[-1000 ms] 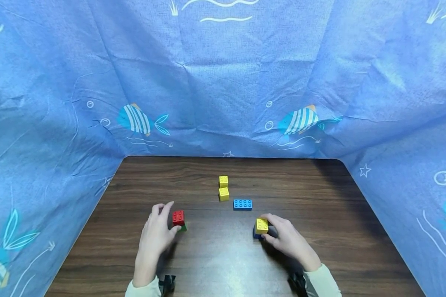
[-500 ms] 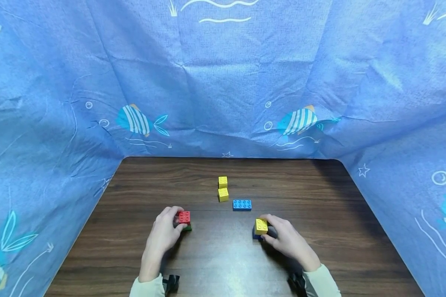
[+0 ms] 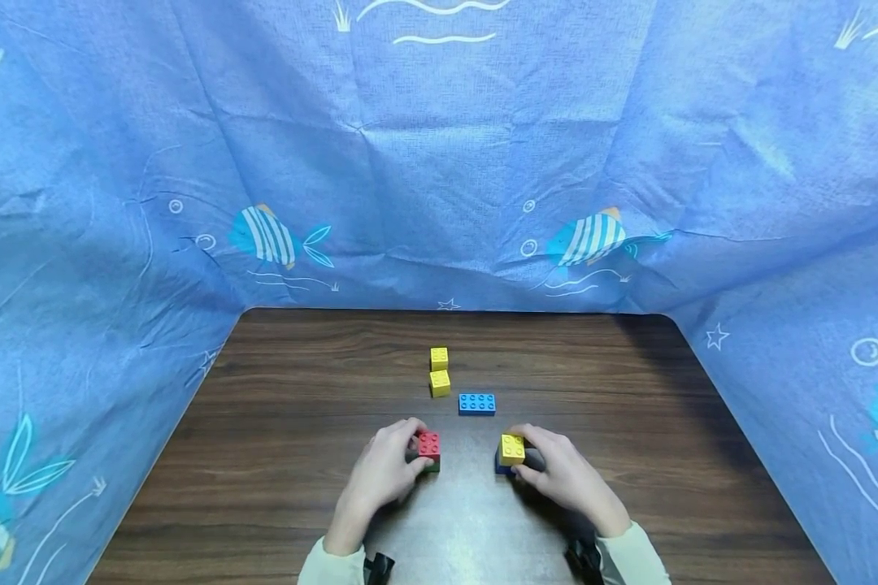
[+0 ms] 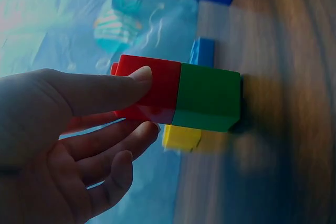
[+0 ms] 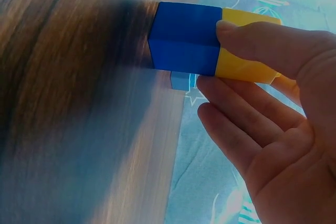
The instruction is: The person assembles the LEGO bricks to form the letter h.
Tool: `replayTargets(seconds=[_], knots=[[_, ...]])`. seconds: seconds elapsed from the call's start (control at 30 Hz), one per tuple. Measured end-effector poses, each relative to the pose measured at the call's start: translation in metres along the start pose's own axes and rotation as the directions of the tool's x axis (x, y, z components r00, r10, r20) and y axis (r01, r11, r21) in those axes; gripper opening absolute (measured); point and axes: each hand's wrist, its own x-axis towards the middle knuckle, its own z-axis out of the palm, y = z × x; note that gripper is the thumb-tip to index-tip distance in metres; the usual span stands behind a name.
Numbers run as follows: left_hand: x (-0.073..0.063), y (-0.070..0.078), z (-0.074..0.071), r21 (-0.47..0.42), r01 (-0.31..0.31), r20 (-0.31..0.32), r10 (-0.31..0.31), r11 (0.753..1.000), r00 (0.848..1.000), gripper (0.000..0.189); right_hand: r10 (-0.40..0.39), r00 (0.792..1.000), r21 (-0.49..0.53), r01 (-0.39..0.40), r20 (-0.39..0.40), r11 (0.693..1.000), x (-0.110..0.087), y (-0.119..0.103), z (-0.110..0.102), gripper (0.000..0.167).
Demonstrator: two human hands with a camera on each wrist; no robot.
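My left hand [image 3: 382,469] pinches a red brick [image 3: 429,444] between thumb and fingers. A green brick [image 4: 209,98] is joined beneath the red one, making a two-brick stack. In the left wrist view the thumb lies across the red side. To the right, my right hand [image 3: 567,471] grips a yellow brick [image 3: 512,449] that sits on top of a dark blue brick [image 5: 186,38]. The right thumb presses the yellow side near the seam with the blue. Both stacks are upright, with a short gap of table between them.
Beyond the hands lies a light blue eight-stud brick [image 3: 477,405]. Two small yellow bricks, a nearer one [image 3: 440,383] and a farther one [image 3: 439,358], stand behind it to the left. Blue fish-print cloth [image 3: 439,179] hangs around the dark wooden table [image 3: 300,357].
My left hand has closed its fingers on the red and green stack and carried it right, near the right-hand stack. My right hand keeps its hold, almost still.
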Motion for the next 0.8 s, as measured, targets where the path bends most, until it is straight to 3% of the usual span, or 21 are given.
replayTargets(seconds=[0.23,0.4,0.63,0.8], knots=[[0.004,0.009,0.013,-0.013,-0.058,0.035,0.059,0.998,0.998,0.032,-0.001,1.0,-0.004,0.001,0.012,1.0,0.001,0.0,0.0,0.044],[0.005,0.015,0.016,-0.017,-0.091,0.027,0.091,0.996,0.995,0.031,-0.011,1.0,-0.006,0.011,0.015,1.0,0.002,0.0,0.0,0.044],[0.005,0.018,0.023,-0.036,-0.098,0.029,0.099,0.995,0.995,0.032,-0.046,0.999,-0.017,0.046,0.021,0.999,0.002,0.0,0.001,0.046],[0.006,0.016,0.027,-0.058,-0.099,0.024,0.101,0.993,0.995,0.032,-0.024,0.999,0.029,0.023,0.045,0.999,0.001,0.0,-0.006,0.069]])
